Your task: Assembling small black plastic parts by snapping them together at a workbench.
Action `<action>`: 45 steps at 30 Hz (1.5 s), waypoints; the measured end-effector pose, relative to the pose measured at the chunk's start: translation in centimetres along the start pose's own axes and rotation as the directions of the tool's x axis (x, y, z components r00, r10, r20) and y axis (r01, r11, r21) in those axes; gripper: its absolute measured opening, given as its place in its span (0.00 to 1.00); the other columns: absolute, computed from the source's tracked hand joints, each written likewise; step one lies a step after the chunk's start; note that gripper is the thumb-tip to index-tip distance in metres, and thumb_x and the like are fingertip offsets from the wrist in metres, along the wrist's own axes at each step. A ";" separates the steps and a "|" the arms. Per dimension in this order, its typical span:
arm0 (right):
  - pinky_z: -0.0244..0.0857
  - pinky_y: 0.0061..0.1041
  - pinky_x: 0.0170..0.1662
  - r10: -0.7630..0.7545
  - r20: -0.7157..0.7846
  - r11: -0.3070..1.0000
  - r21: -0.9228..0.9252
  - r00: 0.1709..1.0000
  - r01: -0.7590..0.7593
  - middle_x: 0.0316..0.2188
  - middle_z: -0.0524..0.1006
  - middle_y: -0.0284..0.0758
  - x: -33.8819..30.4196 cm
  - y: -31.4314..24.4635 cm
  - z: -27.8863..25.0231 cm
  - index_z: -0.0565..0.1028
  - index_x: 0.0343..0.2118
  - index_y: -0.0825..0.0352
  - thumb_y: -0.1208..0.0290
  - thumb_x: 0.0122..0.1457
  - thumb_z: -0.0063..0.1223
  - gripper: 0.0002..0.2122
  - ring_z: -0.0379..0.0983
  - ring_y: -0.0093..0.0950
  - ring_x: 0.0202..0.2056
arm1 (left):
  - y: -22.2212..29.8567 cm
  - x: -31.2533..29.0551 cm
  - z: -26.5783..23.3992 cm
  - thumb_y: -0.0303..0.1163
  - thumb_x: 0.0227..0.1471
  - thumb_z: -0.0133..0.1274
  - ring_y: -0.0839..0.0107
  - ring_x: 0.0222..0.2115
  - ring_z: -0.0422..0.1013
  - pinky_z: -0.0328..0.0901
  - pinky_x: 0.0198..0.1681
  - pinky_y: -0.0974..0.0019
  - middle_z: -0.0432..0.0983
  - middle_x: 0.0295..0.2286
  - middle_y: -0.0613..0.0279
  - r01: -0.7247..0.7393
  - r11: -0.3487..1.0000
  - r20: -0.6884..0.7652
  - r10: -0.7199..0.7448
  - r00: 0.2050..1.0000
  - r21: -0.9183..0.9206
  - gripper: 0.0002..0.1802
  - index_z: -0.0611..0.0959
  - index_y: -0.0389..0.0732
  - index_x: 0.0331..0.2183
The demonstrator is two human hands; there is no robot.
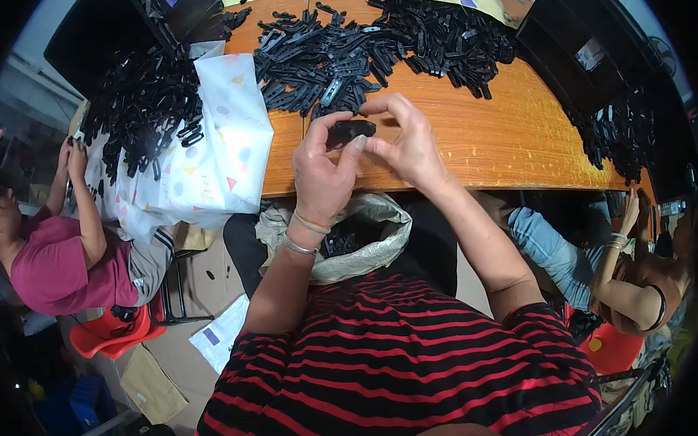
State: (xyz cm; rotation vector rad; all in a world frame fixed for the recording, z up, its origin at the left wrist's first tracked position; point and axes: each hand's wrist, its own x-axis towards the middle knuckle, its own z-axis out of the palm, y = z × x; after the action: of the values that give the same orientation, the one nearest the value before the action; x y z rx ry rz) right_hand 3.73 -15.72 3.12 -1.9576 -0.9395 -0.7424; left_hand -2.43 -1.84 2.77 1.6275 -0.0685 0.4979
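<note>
Over the table's near edge, a small black plastic piece [358, 128] is gripped between the thumb and fingers of my left hand [324, 173]. My right hand [413, 146] is at the piece's right end, its index finger curled over the far side and its thumb at the near side. The piece's exact kind cannot be made out. Just beyond my hands spreads a heap of similar long black plastic pieces [314, 54]. An open pale woven sack [391, 248] sits at my lap below my hands, with dark pieces inside.
Another black heap [146, 105] lies by a white patterned plastic sheet [231, 133] on the left, near a seated person [70, 263]. At right, a second person [638, 280] works by another heap [618, 137]. Dark box-like units [586, 57] stand on the wooden table [479, 138].
</note>
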 end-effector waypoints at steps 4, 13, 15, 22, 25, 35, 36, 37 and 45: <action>0.65 0.18 0.32 0.465 0.357 0.744 0.338 0.810 -0.576 0.25 0.74 0.27 -0.3 0.2 -0.3 0.75 0.33 0.69 0.77 0.42 0.68 0.14 0.69 0.16 0.27 | -0.1 0.3 -1.0 0.23 0.46 0.56 0.69 0.33 0.75 0.68 0.37 0.69 0.77 0.31 0.56 -0.176 0.968 0.092 0.162 0.982 0.176 0.13 0.77 0.34 0.38; 0.61 0.14 0.28 0.514 0.400 0.673 0.361 0.759 -0.646 0.22 0.69 0.24 -1.9 -0.1 1.1 0.72 0.28 0.67 0.78 0.42 0.68 0.14 0.63 0.12 0.25 | 0.0 -0.7 -1.4 0.24 0.51 0.54 0.77 0.30 0.73 0.68 0.31 0.76 0.77 0.32 0.59 0.089 0.988 0.142 -0.070 0.987 -0.129 0.08 0.78 0.33 0.36; 0.63 0.20 0.26 0.526 0.398 0.650 0.382 0.752 -0.657 0.19 0.71 0.28 -2.9 -0.8 1.6 0.71 0.27 0.68 0.75 0.39 0.70 0.16 0.65 0.17 0.22 | -0.5 -1.1 -1.9 0.23 0.51 0.54 0.79 0.30 0.73 0.68 0.29 0.78 0.77 0.31 0.60 0.145 0.978 0.149 -0.123 0.981 -0.153 0.08 0.78 0.33 0.36; 0.63 0.26 0.25 0.479 0.528 0.775 0.119 0.701 -0.620 0.17 0.71 0.35 -9.2 -2.6 1.6 0.72 0.24 0.68 0.68 0.36 0.73 0.18 0.68 0.26 0.20 | -3.8 -1.2 -6.7 0.26 0.50 0.57 0.81 0.29 0.71 0.67 0.32 0.76 0.76 0.29 0.65 0.385 0.909 0.615 -0.397 0.681 0.160 0.11 0.79 0.32 0.37; 0.65 0.33 0.30 0.356 0.579 0.901 -0.004 0.734 -0.434 0.23 0.74 0.41 -10.3 -3.7 1.8 0.72 0.28 0.68 0.65 0.38 0.70 0.18 0.73 0.38 0.28 | -4.3 1.0 -5.7 0.30 0.45 0.61 0.76 0.25 0.71 0.66 0.32 0.72 0.76 0.27 0.63 0.231 0.890 0.139 -0.305 0.942 0.392 0.16 0.79 0.34 0.38; 0.67 0.40 0.30 0.335 0.352 0.942 -0.127 0.874 -0.310 0.26 0.76 0.43 -3.8 4.6 1.8 0.76 0.26 0.65 0.67 0.48 0.57 0.07 0.74 0.43 0.30 | -9.4 4.7 -3.4 0.27 0.40 0.61 0.54 0.34 0.69 0.64 0.36 0.57 0.73 0.29 0.54 -0.131 0.525 0.043 0.177 0.983 0.841 0.12 0.78 0.38 0.31; 0.68 0.38 0.31 0.372 0.277 0.923 -0.209 0.886 -0.322 0.25 0.77 0.43 -2.5 6.6 1.9 0.76 0.27 0.65 0.67 0.49 0.58 0.07 0.74 0.42 0.29 | -9.5 4.6 -3.3 0.26 0.40 0.60 0.54 0.33 0.70 0.64 0.35 0.57 0.73 0.28 0.55 -0.128 0.525 0.032 0.189 0.981 0.842 0.11 0.78 0.38 0.30; 0.68 0.37 0.31 0.398 0.201 0.898 -0.286 0.895 -0.336 0.25 0.77 0.43 -1.4 8.7 2.1 0.77 0.27 0.64 0.67 0.50 0.58 0.07 0.74 0.42 0.29 | -9.6 4.4 -3.3 0.24 0.40 0.59 0.55 0.32 0.70 0.64 0.34 0.57 0.72 0.27 0.55 -0.123 0.549 0.022 0.187 0.982 0.827 0.09 0.77 0.38 0.28; 0.68 0.41 0.37 0.421 0.090 0.752 -0.590 0.902 -0.292 0.33 0.73 0.47 3.1 18.8 2.6 0.74 0.32 0.66 0.76 0.49 0.49 0.07 0.74 0.45 0.34 | -8.8 1.9 -3.0 0.23 0.39 0.59 0.55 0.31 0.69 0.63 0.34 0.56 0.71 0.27 0.55 -0.138 0.561 0.046 0.175 0.983 0.816 0.10 0.77 0.38 0.28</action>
State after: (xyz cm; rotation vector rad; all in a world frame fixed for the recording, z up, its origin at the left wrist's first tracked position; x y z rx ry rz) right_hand 21.34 -19.65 -3.65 -2.6963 -0.4430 -0.6264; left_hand 1.40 2.62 -4.66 2.5584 0.0656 0.7727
